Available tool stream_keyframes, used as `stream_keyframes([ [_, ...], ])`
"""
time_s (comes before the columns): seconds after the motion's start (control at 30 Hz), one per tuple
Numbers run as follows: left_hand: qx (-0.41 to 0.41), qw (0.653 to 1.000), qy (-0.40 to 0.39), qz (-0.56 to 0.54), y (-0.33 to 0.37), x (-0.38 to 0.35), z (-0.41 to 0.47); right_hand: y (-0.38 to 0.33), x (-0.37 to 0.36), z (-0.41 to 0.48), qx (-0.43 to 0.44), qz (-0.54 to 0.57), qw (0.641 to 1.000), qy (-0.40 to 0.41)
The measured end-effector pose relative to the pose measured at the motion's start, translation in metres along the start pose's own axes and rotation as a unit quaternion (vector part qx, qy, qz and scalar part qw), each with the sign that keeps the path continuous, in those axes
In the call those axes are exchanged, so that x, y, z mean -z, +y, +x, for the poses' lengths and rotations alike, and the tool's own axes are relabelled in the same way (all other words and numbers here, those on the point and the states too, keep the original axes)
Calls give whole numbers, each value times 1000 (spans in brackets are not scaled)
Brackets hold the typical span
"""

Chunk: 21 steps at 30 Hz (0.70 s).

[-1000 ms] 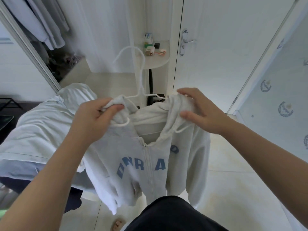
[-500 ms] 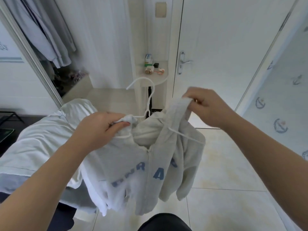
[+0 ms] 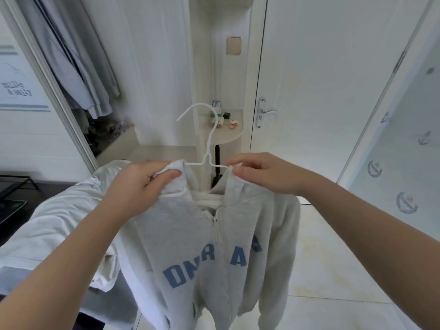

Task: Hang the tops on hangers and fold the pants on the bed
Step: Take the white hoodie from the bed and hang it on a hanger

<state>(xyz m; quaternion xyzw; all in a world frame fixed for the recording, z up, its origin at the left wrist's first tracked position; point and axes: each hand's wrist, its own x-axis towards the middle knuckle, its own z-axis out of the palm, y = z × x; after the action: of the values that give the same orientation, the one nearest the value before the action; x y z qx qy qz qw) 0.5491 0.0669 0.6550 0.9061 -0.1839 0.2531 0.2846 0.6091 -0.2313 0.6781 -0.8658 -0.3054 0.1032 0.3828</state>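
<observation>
White bedroom corner, door [image 3: 321, 91] closed ahead, open wardrobe [image 3: 78, 75] at left with pale garments hanging inside. A grey zip hoodie [image 3: 214, 246] hung in the air before the person on a white wire hanger [image 3: 209, 144], both shoulders seemingly seated, so this top looked nearly done and wanted only carrying to the wardrobe, while more pale clothing [image 3: 59, 222] lay heaped at left and no folded pants were in view. Grip of the left hand [image 3: 142, 184] was clenched round a bunch of hoodie shoulder at the hanger's end; the right hand [image 3: 259, 172] pinched the opposite collar edge at the wire between thumb and forefinger.
</observation>
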Motion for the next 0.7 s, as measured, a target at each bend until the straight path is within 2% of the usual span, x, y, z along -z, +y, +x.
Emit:
stream_keyframes([
  [0.17, 12, 1000, 3, -13, -6, -5, 8, -8, -6, -2, 72, -9, 997, 20],
  [0.3, 86, 986, 137, -34, -11, 6, 22, -4, 1, -11, 33, -69, 997, -22],
  [0.37, 90, 974, 204, -43, -8, 16, 33, -4, 1, -15, 17, -106, 992, -62],
  [0.43, 79, 969, 228, -48, -4, 22, 44, -8, 0, -18, 18, -104, 993, -61],
  [0.5, 38, 984, 168, -41, 0, 19, 57, -14, -2, -19, 46, -70, 996, 5],
  [0.6, 14, 998, -54, 0, 7, 2, 70, -21, -4, -16, 100, -73, 988, 89],
  [0.63, 26, 995, -88, 31, 6, -3, 70, -22, -5, -15, 110, -85, 985, 100],
  [0.7, 46, 994, -74, 65, -1, -9, 63, -19, -4, -16, 113, -96, 982, 119],
])
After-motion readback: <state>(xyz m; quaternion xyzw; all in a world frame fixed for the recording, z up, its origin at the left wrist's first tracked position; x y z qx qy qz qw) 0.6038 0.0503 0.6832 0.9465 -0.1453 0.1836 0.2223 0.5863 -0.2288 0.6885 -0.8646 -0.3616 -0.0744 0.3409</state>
